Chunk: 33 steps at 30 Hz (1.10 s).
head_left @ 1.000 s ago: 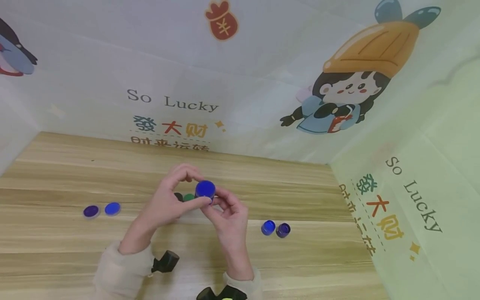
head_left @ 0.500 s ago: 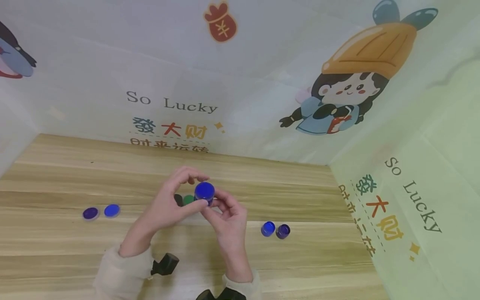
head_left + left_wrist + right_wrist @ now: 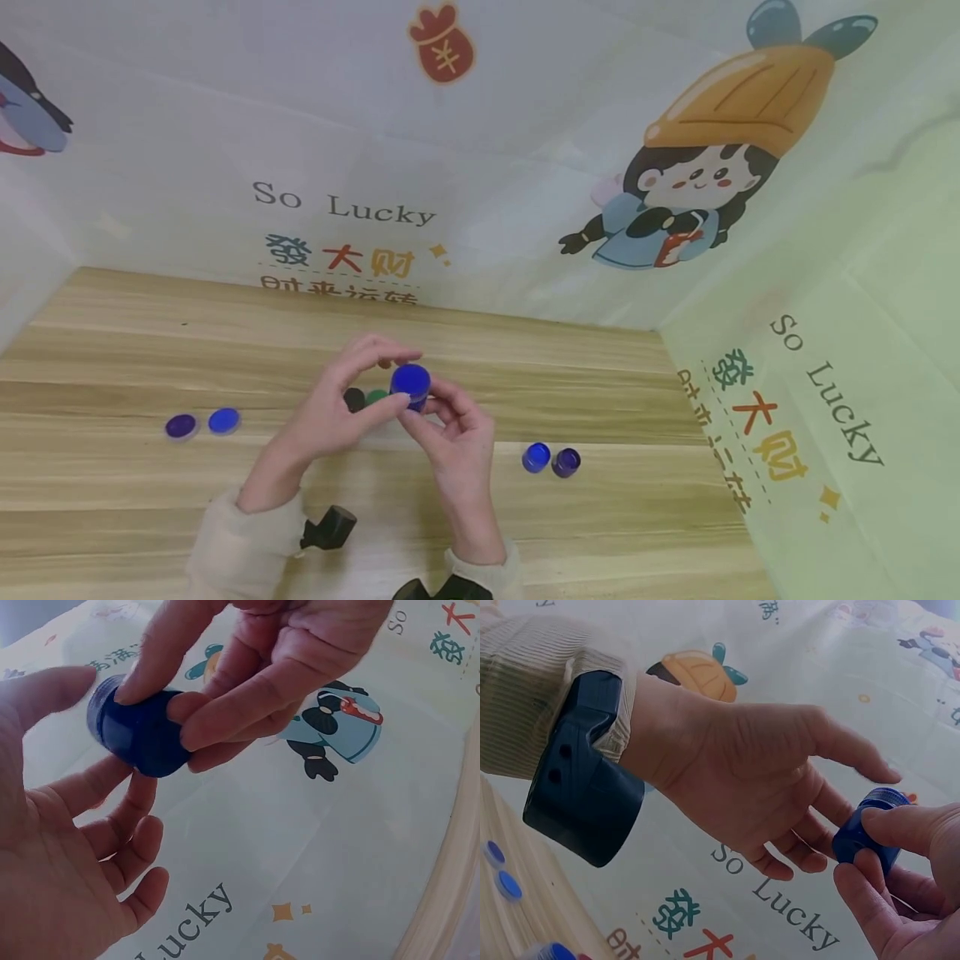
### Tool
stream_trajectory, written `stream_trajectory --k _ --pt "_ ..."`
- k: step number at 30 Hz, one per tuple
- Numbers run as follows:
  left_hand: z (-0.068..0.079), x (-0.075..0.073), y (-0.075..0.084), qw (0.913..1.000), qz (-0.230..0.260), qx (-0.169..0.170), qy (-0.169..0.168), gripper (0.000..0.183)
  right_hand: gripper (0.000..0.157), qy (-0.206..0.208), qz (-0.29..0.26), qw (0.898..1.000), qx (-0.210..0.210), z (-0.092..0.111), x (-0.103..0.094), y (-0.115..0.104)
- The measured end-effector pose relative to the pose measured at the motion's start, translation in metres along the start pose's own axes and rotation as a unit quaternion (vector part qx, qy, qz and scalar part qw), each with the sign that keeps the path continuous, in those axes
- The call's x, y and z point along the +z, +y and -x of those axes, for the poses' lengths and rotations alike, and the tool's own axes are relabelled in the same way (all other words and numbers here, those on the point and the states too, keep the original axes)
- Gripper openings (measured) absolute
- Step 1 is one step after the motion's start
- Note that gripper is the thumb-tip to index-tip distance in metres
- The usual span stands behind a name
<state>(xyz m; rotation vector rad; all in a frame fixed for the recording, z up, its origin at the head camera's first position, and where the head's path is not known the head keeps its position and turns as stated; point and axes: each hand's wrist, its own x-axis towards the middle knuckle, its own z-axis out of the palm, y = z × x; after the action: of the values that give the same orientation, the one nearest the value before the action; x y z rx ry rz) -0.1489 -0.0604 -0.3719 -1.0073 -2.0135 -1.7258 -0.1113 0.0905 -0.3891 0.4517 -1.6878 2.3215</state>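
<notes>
A small blue jar with a blue lid (image 3: pixel 411 382) is held above the table between my two hands. My right hand (image 3: pixel 459 442) pinches its body between thumb and fingers, most plainly in the right wrist view, where the jar (image 3: pixel 864 834) tilts. My left hand (image 3: pixel 322 410) is spread around the lid end. Its thumb (image 3: pixel 855 759) stands slightly off the lid in the right wrist view, with the other fingers loosely bent near the jar. Behind the left hand are a black round piece (image 3: pixel 354 399) and a green one (image 3: pixel 377 397), partly hidden.
On the wooden table (image 3: pixel 600 533), a dark purple disc-like lid (image 3: pixel 181 427) and a blue one (image 3: pixel 224 421) lie at left. An uncovered blue jar (image 3: pixel 536 457) and a dark purple jar (image 3: pixel 566 462) stand at right. Printed cloth walls (image 3: pixel 510 208) enclose the back and sides.
My left fingers have shifted slightly around the lid, and its thumb and index finger have parted a little from it. My right hand keeps its hold; the things on the table stay put.
</notes>
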Motion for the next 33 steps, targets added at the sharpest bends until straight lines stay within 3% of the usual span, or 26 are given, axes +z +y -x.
stream_trajectory --k 3,13,22,33 --pt "0.0 -0.001 0.001 0.9998 0.019 -0.004 -0.001 0.032 0.044 -0.003 0.002 1.0 -0.005 0.0 -0.001 0.001" --pt "0.0 0.002 0.001 0.9992 -0.008 -0.021 0.033 0.035 0.043 -0.031 0.007 0.999 -0.021 0.0 0.0 0.003" --pt "-0.001 0.005 0.004 0.9976 -0.002 -0.016 0.067 0.031 0.035 -0.012 0.038 0.999 -0.017 0.001 0.001 0.004" --pt "0.008 -0.02 0.0 0.9937 -0.035 -0.034 0.101 0.036 0.037 0.039 0.056 0.998 0.016 0.001 -0.009 0.002"
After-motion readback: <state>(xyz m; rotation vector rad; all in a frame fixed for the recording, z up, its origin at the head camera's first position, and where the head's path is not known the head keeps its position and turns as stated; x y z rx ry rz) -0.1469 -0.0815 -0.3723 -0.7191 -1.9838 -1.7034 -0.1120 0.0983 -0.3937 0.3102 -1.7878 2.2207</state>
